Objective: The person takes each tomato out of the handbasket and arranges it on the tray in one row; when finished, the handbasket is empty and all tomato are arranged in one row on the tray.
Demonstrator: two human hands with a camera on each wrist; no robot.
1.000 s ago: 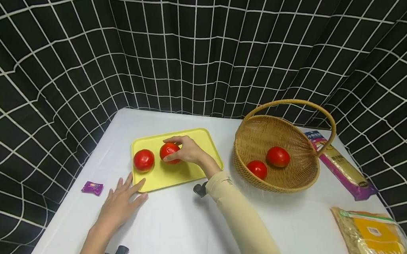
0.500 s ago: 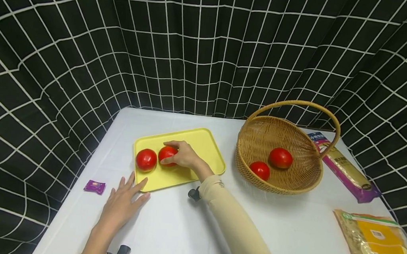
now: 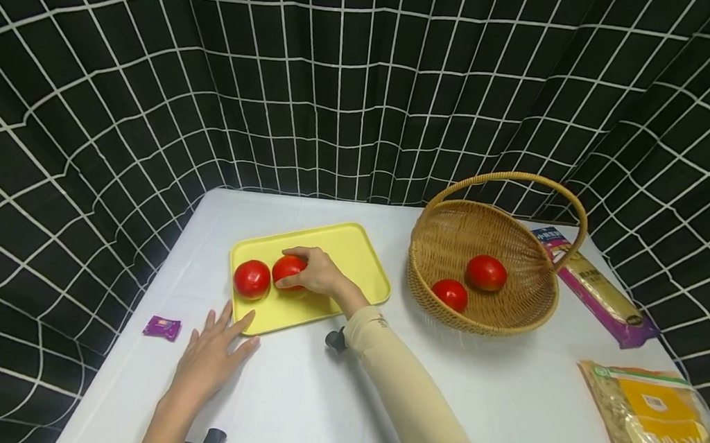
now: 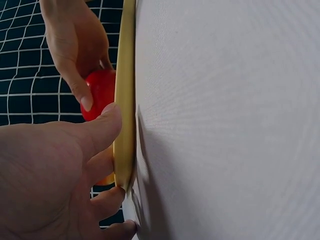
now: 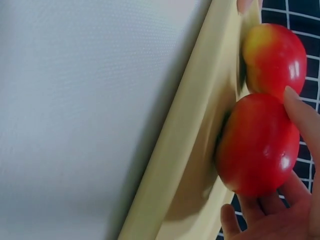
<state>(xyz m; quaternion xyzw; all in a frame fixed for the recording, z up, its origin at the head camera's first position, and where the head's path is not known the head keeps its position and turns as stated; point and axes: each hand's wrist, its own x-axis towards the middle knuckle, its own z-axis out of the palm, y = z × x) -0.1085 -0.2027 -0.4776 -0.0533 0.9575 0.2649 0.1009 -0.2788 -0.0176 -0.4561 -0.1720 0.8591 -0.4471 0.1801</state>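
A smooth yellow tray [image 3: 353, 246], shallow with rounded corners and a raised rim, lies at an angle on the white tabletop [image 3: 504, 400], whose surface shows a fine grain up close. The held fruit [image 3: 286, 269] is glossy and red, rounded and slightly elongated; it is in the left half of the tray, though whether it rests on the tray's floor or hangs just above is hard to tell. Just beside it, nearer the tray's left end, sits a second fruit [image 3: 251, 279], shiny red with a yellow patch.

The right hand [image 3: 321, 272] reaches in from the near right, its beige-sleeved forearm slanting across the tabletop. Its fingers are curled round the held fruit, the thumb on one side and the other fingers on the opposite side. The left hand [image 3: 209, 356] lies palm down at the tray's near left corner, fingers spread and relaxed, touching the rim.

To the right stands a woven wicker basket [image 3: 486, 225], round-mouthed with an arched handle, two more glossy red fruits [image 3: 486, 272] inside. Beyond it lies a long purple-and-gold packet [image 3: 603, 290]; nearer, a clear plastic bag [image 3: 658, 426] with an orange label and pale pieces within. A small crimped purple sachet [image 3: 162, 328] lies left of the tray. Black cloth [image 3: 366, 83] with white grid lines hangs behind in soft folds.
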